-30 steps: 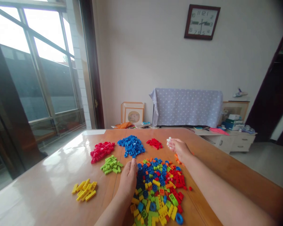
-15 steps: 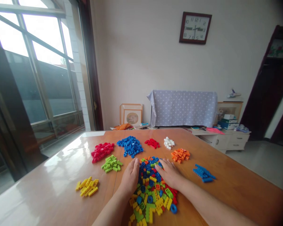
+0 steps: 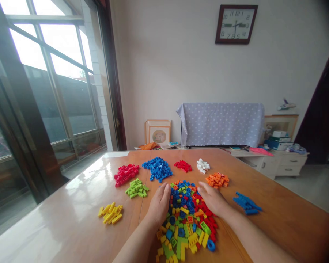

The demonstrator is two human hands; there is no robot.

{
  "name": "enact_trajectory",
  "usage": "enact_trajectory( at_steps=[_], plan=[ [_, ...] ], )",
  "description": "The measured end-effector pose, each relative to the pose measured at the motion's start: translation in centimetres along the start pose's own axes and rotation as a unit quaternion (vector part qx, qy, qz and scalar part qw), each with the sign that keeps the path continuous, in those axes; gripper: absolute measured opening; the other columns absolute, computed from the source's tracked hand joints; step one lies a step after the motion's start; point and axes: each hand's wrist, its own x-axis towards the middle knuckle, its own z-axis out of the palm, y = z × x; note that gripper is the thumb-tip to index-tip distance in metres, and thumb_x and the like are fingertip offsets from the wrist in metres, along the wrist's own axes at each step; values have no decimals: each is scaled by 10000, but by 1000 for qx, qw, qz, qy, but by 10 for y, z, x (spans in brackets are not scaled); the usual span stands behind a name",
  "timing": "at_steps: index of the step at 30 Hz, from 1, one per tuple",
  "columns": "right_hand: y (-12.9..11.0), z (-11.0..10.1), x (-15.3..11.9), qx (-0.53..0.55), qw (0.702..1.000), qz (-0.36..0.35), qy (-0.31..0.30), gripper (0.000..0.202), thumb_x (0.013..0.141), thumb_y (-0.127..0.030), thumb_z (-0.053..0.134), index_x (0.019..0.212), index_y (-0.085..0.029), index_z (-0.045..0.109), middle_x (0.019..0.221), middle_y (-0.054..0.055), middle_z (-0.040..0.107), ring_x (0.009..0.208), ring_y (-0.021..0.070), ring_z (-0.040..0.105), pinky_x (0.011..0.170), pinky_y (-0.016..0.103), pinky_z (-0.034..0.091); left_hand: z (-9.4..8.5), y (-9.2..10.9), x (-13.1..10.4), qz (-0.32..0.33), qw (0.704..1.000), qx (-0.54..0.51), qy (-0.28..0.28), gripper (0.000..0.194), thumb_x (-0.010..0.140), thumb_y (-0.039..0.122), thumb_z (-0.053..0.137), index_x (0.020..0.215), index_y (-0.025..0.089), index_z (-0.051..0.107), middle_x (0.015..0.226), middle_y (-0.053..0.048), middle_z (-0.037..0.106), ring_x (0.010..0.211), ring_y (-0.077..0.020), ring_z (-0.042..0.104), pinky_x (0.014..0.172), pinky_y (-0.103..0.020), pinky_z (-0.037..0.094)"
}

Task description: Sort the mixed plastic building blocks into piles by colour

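A mixed pile of toy building bricks [image 3: 185, 219] in yellow, green, blue, orange and red lies on the wooden table [image 3: 79, 219] between my hands. My left hand [image 3: 160, 202] is on edge along the pile's left side, fingers stretched out and close together. Against the upper right side rests my right hand [image 3: 213, 200], its fingers extended and nothing gripped in it. Red bricks [image 3: 210, 221] show beside and below the right hand. Both palms face inward towards the pile; the bricks right against them are partly hidden.
Sorted heaps surround the pile: yellow bricks [image 3: 111, 213], light green bricks [image 3: 137, 188], red bricks [image 3: 126, 174], small blue pieces [image 3: 157, 168], small red bricks [image 3: 183, 166], white pieces [image 3: 203, 165], orange bricks [image 3: 217, 180] and long blue bricks [image 3: 246, 202]. A white cabinet [image 3: 287, 164] stands beyond the table.
My right hand has moved off the pile's top to its right edge, uncovering red bricks. My left hand stays along the left side. The view has turned slightly left.
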Motion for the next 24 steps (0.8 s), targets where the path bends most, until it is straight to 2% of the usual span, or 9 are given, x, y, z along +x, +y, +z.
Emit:
enact_trajectory(
  at_steps=[5,8,11,14,20,24],
  plan=[
    [-1,18,-12,-41,995,-54,-75,588,892,-497,543,1406,-212,559,1484,110,515,1434,290,380,1197,451,271,0,-9,-7,49,988,117,-93,757,817,675,567,1404,198,567,1483,-133,502,1401,-338,410,1174,-445,301],
    [-8,25,-16,-52,986,-110,-111,553,893,-485,547,1376,-220,599,1532,96,454,1478,279,297,1220,459,222,-2,-10,-11,79,968,194,-139,816,756,698,630,1418,227,557,1538,-134,426,1463,-373,293,1199,-505,245],
    [-15,25,-19,-50,980,-141,-132,501,885,-438,566,1339,-238,636,1538,79,448,1486,279,281,1222,461,223,-3,-10,-13,99,952,239,-166,846,701,718,673,1402,254,574,1554,-127,401,1468,-404,259,1197,-551,230],
    [-21,25,-23,-52,975,-166,-139,497,864,-381,595,1344,-257,634,1553,58,426,1488,288,273,1223,471,226,-2,-9,-13,113,944,259,-170,831,698,726,669,1389,273,583,1540,-128,422,1446,-415,297,1182,-569,248],
    [-26,26,-30,-34,958,-210,-193,364,883,-289,561,1204,-291,731,1443,40,565,1390,264,455,1191,431,325,0,-14,-10,173,935,266,-158,592,775,629,652,1258,287,668,1344,-116,598,1262,-339,513,1111,-486,374],
    [-29,19,-29,-66,950,-248,-177,347,868,-266,570,1169,-255,742,1338,77,647,1278,264,567,1126,423,414,3,-22,-7,187,936,262,-141,516,756,560,706,1188,278,690,1202,-79,654,1166,-297,558,1045,-431,437]
  ],
)
